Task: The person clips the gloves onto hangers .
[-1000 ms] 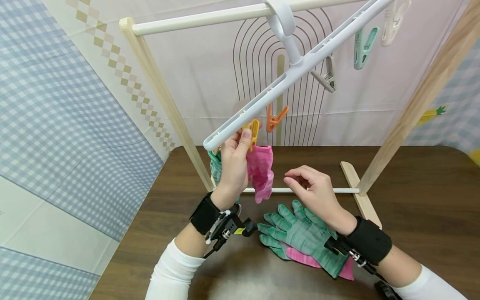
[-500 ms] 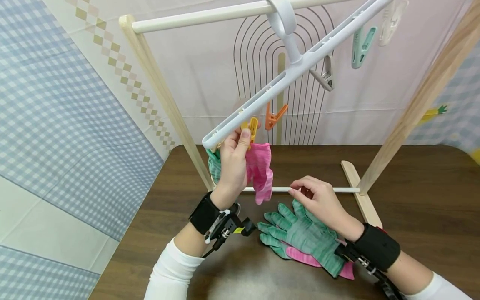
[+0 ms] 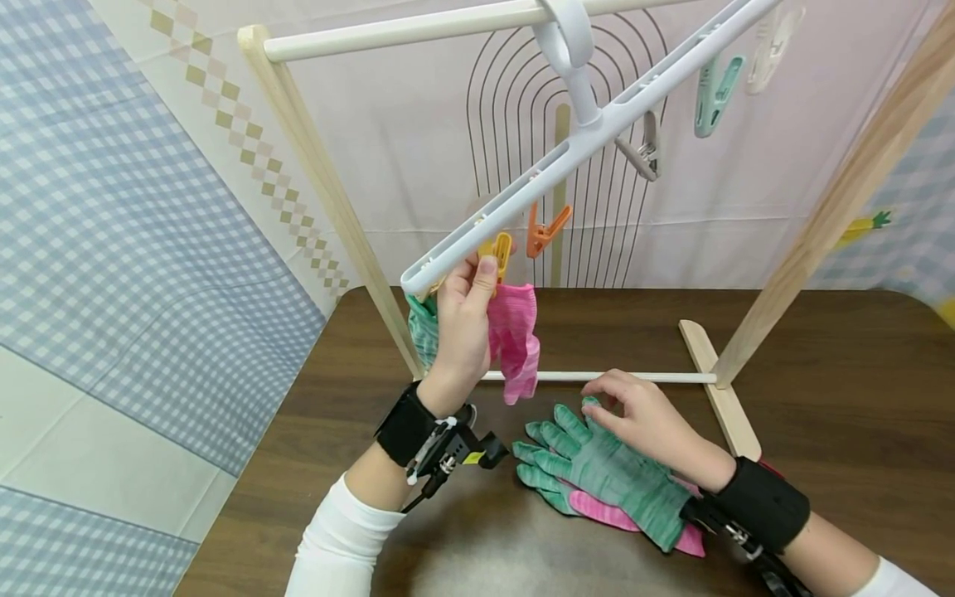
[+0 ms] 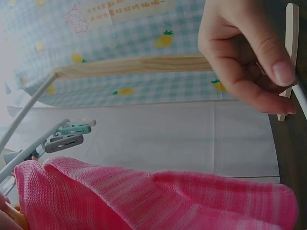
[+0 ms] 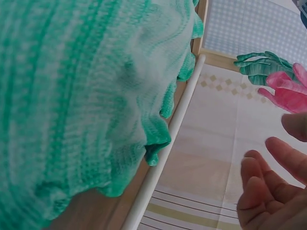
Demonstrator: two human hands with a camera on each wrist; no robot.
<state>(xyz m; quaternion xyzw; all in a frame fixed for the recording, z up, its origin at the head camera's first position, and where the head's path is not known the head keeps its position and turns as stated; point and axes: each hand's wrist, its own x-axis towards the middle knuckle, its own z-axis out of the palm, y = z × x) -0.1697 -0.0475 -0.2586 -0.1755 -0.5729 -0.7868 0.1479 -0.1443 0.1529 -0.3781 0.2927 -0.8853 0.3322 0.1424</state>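
Note:
My left hand (image 3: 464, 327) pinches a yellow clothespin (image 3: 503, 253) beneath the low end of the white hanger (image 3: 515, 199). From that clothespin hangs a pink knit glove (image 3: 515, 344), large along the bottom of the left wrist view. Behind the left hand a green glove (image 3: 423, 327) hangs at the hanger's end, partly hidden. My right hand (image 3: 637, 419) hovers over a pile on the table, fingers loosely bent and nothing between them. On top of this pile lies a green glove (image 3: 612, 464), with pink glove fabric (image 3: 603, 510) showing underneath.
The hanger hooks over the top bar (image 3: 403, 37) of a wooden rack. Farther along it hang an orange clothespin (image 3: 547, 230), a grey one (image 3: 643, 149), a mint one (image 3: 716, 95) and a whitish one (image 3: 774, 50). A white lower bar (image 3: 634, 377) crosses behind the pile.
My right hand has moved down and slightly right, from beside the hanging pink glove to over the pile. The left hand stays at the yellow clothespin.

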